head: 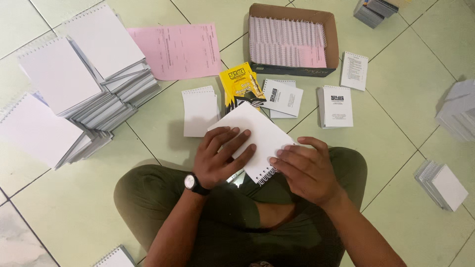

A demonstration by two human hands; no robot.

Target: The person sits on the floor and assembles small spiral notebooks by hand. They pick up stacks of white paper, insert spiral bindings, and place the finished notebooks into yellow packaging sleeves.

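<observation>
Left hand (217, 157): fingers spread flat — pressing the white notepad (257, 136).
Right hand (308, 170): clamped on its spiral edge (265, 175) — above the lap.

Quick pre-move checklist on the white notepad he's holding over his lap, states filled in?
1. Left hand flat on the white notepad: ok.
2. Right hand at the spiral wire corner: ok.
3. Wire seated in every hole: cannot tell, fingers cover it.
4. Cardboard box holds spare coils: ok.
5. Blank pad stacks on the person's left: ok.
6. Yellow packet beyond the notepad, overlapped by its far corner: ok.
</observation>
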